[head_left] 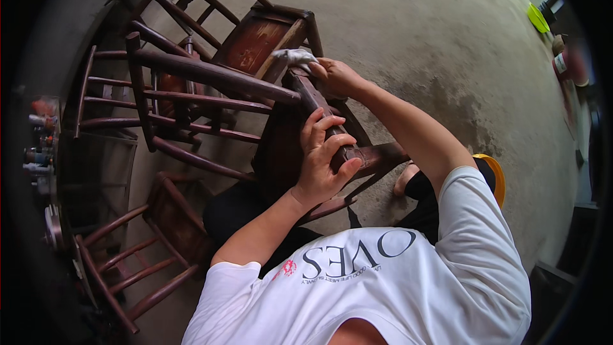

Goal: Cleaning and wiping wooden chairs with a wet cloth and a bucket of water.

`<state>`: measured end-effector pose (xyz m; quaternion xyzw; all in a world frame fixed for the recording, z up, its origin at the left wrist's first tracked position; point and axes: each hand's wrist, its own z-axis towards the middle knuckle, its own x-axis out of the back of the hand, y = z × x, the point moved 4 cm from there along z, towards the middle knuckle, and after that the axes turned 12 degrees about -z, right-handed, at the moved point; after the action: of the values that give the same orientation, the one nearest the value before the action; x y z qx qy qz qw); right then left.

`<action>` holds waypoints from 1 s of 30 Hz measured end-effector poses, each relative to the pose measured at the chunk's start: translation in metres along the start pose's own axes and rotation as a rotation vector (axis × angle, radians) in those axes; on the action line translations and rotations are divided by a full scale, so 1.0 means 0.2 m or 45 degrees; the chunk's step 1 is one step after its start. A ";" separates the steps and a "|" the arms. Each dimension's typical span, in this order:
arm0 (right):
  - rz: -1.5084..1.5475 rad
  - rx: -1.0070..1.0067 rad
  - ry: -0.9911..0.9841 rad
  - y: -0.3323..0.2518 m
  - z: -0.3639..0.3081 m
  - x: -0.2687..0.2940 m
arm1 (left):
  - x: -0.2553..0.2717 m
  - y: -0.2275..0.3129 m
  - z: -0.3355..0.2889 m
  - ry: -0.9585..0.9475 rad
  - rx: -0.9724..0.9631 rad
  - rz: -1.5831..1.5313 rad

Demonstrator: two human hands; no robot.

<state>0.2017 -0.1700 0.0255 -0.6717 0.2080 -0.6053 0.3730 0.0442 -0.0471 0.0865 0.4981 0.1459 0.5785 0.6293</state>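
Observation:
A dark brown wooden chair (pixel 217 76) lies tipped in front of me, its long legs and rungs pointing left. My left hand (pixel 324 156) grips the edge of its seat frame, fingers bent over the wood and thumb on the near side. Farther up the same edge, my right hand (pixel 337 78) holds a crumpled whitish cloth (pixel 295 58) against the far corner of the frame. Most of the seat's face is in shadow, and part of the cloth is hidden under my right fingers.
Another brown chair (pixel 252 41) lies tipped beyond, with more chairs crowded at the left. A smaller chair (pixel 182 217) is at the lower left. A yellow basin (pixel 499 182) stands by my right side on the concrete floor (pixel 408 38). A green basin (pixel 537 18) is far right.

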 end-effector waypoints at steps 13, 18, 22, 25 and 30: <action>0.256 0.381 -0.070 -0.23 0.03 0.05 | 0.02 -0.03 0.02 0.113 0.040 -0.026; -0.405 0.606 -0.127 -0.43 -0.02 -0.04 | 0.22 -0.22 -0.03 0.911 0.170 -0.557; -0.469 0.620 0.041 -0.47 -0.08 -0.02 | 0.52 -0.38 0.15 1.306 0.398 -1.114; -0.556 0.569 0.019 -0.58 -0.13 0.00 | 0.62 -0.59 0.30 1.179 0.598 -1.616; -0.691 0.528 -0.037 -0.48 -0.29 0.06 | 0.50 -0.59 0.34 1.143 0.431 -1.352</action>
<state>0.1315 -0.1325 0.1057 -0.6211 -0.1110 -0.7022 0.3300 0.1928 0.0292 0.0634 0.1646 0.7014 0.3125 0.6191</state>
